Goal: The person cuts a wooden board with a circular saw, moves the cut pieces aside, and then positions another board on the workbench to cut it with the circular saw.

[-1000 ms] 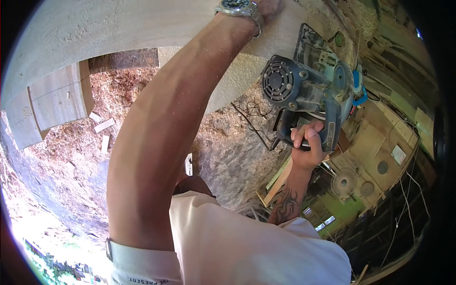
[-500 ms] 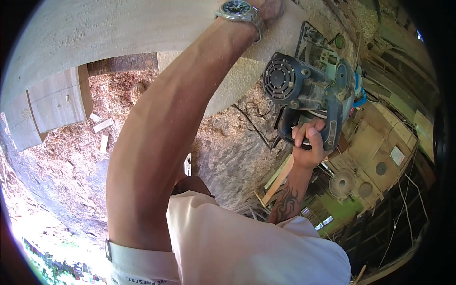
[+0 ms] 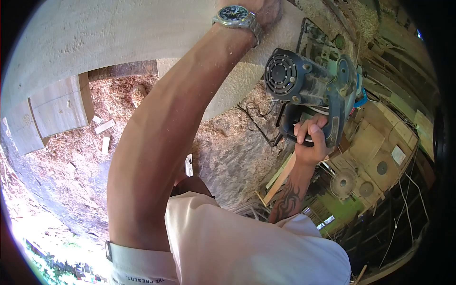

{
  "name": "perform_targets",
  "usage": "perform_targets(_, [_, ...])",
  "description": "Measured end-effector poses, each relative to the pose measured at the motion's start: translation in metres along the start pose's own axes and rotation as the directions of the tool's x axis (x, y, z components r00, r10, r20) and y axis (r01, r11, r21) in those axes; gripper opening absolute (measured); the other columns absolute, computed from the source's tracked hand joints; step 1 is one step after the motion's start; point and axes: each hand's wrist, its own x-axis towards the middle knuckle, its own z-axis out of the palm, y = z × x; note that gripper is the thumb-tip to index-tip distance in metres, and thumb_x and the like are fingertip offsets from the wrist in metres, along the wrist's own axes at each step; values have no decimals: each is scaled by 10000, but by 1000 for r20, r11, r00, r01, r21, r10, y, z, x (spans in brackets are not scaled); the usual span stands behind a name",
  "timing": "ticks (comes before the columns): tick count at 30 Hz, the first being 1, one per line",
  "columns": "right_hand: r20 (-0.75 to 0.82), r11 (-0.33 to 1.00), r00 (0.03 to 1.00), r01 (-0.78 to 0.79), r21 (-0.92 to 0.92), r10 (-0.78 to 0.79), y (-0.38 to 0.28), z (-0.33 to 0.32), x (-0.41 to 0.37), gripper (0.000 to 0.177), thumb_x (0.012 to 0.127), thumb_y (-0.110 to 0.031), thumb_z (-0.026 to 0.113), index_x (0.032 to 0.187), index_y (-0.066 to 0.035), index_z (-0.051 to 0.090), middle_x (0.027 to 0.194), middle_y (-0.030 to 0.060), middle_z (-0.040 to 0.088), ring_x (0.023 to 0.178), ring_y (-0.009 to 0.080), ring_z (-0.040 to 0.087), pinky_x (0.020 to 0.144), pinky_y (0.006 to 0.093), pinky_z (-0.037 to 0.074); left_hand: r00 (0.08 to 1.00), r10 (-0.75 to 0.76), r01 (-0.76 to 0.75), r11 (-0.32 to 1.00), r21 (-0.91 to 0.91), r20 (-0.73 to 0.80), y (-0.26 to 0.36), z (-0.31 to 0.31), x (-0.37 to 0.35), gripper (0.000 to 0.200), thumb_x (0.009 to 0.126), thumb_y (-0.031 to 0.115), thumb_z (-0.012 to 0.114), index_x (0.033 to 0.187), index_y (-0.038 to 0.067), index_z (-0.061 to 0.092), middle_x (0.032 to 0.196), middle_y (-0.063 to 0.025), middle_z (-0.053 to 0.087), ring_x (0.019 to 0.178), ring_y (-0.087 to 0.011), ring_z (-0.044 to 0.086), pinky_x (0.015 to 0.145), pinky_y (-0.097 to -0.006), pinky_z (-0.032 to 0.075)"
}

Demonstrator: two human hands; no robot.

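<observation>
My right hand (image 3: 311, 140) is closed around the rear handle of a dark, dusty circular saw (image 3: 304, 78). The saw's base plate (image 3: 319, 40) lies at the right edge of a large pale wooden board (image 3: 118, 33); its blade cannot be made out. My left hand (image 3: 268, 12), below a metal wristwatch (image 3: 233, 13), is at the board near the saw's front left. The top of the view cuts off its fingers, so their pose is hidden.
Wood shavings and small offcuts (image 3: 104, 126) cover the ground. Thick wood pieces (image 3: 59, 104) sit under the board at left. A black cord (image 3: 256, 126) hangs behind the saw. A fan (image 3: 343, 183) and wooden panels (image 3: 365, 137) stand at right, with stacked planks (image 3: 403, 61) above.
The saw and my right hand have shifted slightly forward along the board. The view has moved a little, so the board and left wrist appear slightly lower.
</observation>
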Motion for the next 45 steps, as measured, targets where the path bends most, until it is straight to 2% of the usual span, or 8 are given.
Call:
perform_targets(5, [-2,1000,1000,-4,13,4,2,-2,4,190,850,-9,571,1017,-43,485,768,83,492,498,166,483,568,375,437,999,-9,10,1000,-7,51,2,-5,0,258,854,249,525,795,114,738,951,-109,708,1050,-273,594,963,-513,342])
perform_targets(14, [22,1000,999,27,-7,-27,-1,5,14,202,827,5,568,1006,-42,488,743,86,494,485,166,475,552,366,437,996,30,-33,999,-33,-79,-1,4,-2,246,846,246,532,818,102,731,965,-112,698,1034,-282,587,1006,-545,327])
perform_targets(23, [39,1000,999,26,6,-26,-4,9,21,217,827,14,577,1010,-50,479,783,80,480,489,174,480,556,377,429,999,23,-22,999,-32,35,-1,-3,-1,232,855,235,525,854,94,709,970,-109,694,1041,-272,585,945,-516,355])
perform_targets(32, [47,999,999,24,28,-26,-4,9,28,204,841,31,580,1006,-50,492,814,81,493,496,176,488,557,377,423,995,13,-17,999,-35,-103,0,4,-4,253,880,231,505,885,67,698,1007,-120,684,1046,-285,580,976,-537,344])
perform_targets(35, [27,999,999,23,27,-23,-4,8,30,205,837,24,580,1006,-50,492,816,79,492,495,175,486,556,377,421,1000,0,-1,998,-63,-16,0,0,-3,252,880,233,507,883,68,698,1003,-117,680,1048,-282,578,984,-536,339])
perform_targets(45, [23,999,999,38,-9,-38,-7,16,38,214,818,9,583,1002,-44,486,790,80,478,484,170,473,544,375,420,1000,-2,0,997,-80,-23,2,-4,-6,251,875,236,525,889,53,697,1018,-127,663,1066,-298,555,997,-549,331])
